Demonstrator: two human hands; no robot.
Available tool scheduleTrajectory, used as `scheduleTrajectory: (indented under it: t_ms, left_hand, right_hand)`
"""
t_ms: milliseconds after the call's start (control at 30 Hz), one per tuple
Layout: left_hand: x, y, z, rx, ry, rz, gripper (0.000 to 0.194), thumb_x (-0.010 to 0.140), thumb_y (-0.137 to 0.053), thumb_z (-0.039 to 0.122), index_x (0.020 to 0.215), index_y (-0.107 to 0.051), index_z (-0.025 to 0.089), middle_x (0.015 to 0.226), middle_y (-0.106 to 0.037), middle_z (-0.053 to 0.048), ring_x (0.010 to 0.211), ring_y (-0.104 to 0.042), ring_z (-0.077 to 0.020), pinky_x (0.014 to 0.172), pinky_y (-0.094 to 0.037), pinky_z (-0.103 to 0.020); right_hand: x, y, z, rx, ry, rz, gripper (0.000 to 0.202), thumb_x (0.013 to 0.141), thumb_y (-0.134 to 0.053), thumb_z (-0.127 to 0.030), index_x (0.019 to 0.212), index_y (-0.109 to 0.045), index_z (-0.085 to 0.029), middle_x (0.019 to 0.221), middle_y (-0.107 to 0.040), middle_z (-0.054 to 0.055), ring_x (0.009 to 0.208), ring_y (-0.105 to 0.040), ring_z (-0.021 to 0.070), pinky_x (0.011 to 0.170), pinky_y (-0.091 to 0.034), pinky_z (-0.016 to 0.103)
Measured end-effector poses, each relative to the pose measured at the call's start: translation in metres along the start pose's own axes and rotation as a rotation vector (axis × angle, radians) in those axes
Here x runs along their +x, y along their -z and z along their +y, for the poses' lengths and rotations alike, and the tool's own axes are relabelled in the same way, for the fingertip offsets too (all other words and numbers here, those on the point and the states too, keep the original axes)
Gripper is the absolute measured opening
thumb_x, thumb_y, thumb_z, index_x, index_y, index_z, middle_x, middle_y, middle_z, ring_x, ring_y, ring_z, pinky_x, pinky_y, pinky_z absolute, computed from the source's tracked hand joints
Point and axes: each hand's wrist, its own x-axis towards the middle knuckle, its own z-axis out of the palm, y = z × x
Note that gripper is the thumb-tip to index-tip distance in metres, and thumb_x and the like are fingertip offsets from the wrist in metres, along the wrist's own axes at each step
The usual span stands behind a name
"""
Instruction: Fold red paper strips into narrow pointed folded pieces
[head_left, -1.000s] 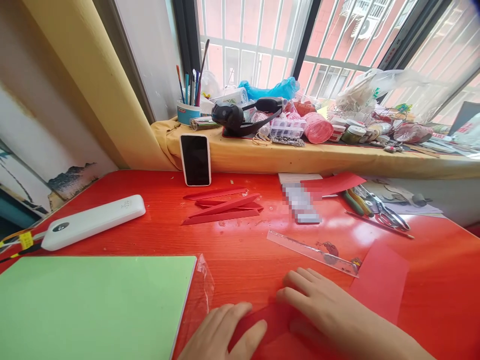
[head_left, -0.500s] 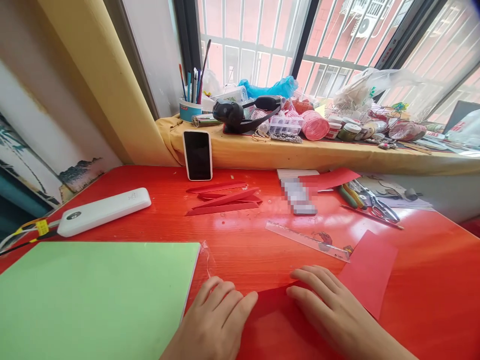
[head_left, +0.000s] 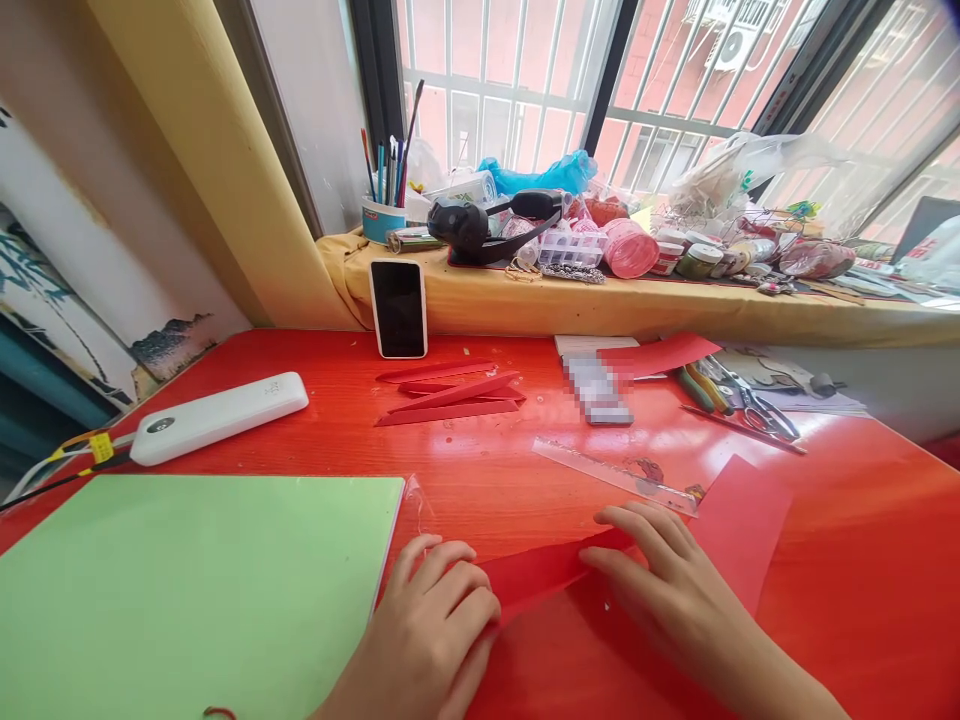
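Note:
Between my two hands stretches a strip of red paper (head_left: 534,578), slanting up to the right just above the red table. My left hand (head_left: 431,625) is closed around its left end, fingers curled and the thumb mostly hidden behind them. At the other end, my right hand (head_left: 660,570) pinches the paper between thumb and fingers. Several folded red paper strips (head_left: 454,395) lie in a loose pile farther back. A flat red paper sheet (head_left: 742,525) rests beside my right hand, and a clear ruler (head_left: 611,475) lies behind it.
A light green sheet (head_left: 202,590) covers the left front. Behind it are a white power bank (head_left: 221,418) with cables and an upright phone (head_left: 398,308). Scissors (head_left: 761,410), pliers (head_left: 705,388) and a pencil (head_left: 742,428) lie at the right back. The windowsill (head_left: 480,305) is cluttered.
The red paper between my hands has been lifted and now shows as a narrow slanted strip. My right hand has moved slightly up and right, and my left fingers have curled more.

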Motion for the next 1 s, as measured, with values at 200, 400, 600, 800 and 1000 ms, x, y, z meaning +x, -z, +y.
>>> scheduleTrajectory:
  t_ms: [200,400,600,800,1000]
  left_hand:
    - [-0.006,-0.003,0.000,0.082,-0.051,-0.013,0.027,0.093,-0.043,0.006,0.092,-0.064,0.023,0.097,-0.072,0.000,0.106,-0.060,-0.0250,0.103,-0.039,-0.045]
    - [-0.009,0.000,0.004,0.216,-0.158,-0.046,0.035,0.094,-0.041,0.002,0.107,-0.068,0.020,0.112,-0.073,-0.003,0.104,-0.065,-0.0224,0.097,-0.049,-0.040]
    - [-0.005,0.007,0.005,0.257,-0.205,-0.193,0.031,0.106,-0.041,0.025,0.124,-0.065,0.018,0.126,-0.070,-0.006,0.112,-0.067,-0.0228,0.096,-0.054,-0.037]
    - [-0.008,0.007,0.009,0.307,-0.222,-0.169,0.036,0.109,-0.033,0.023,0.115,-0.068,0.017,0.119,-0.073,-0.004,0.108,-0.069,-0.0225,0.094,-0.053,-0.038]
    - [-0.013,0.007,0.017,0.311,-0.171,-0.090,0.036,0.103,-0.037,0.006,0.088,-0.067,0.017,0.085,-0.073,-0.001,0.077,-0.067,-0.0211,0.081,-0.050,-0.039]
  right_hand:
    - [0.002,0.001,-0.014,0.007,0.047,0.041,0.033,0.097,-0.041,-0.003,0.105,-0.068,-0.020,0.103,-0.067,0.010,0.096,-0.057,0.0220,0.086,-0.048,0.037]
    - [0.007,0.000,-0.022,0.210,0.141,-0.142,0.029,0.103,-0.038,-0.009,0.109,-0.066,-0.013,0.087,-0.070,0.007,0.074,-0.061,0.0180,0.066,-0.052,0.031]
    - [0.010,0.000,-0.027,0.249,0.151,-0.241,0.039,0.108,-0.029,-0.022,0.111,-0.068,-0.014,0.096,-0.071,0.008,0.079,-0.063,0.0177,0.070,-0.053,0.029]
    - [0.007,0.002,-0.028,0.256,0.085,-0.275,0.043,0.109,-0.029,-0.027,0.100,-0.070,-0.019,0.072,-0.060,0.001,0.061,-0.054,0.0150,0.059,-0.044,0.027]
    - [0.005,0.007,-0.023,0.360,0.007,-0.295,0.031,0.107,-0.041,-0.034,0.102,-0.070,-0.023,0.077,-0.064,0.002,0.067,-0.058,0.0155,0.064,-0.046,0.026]
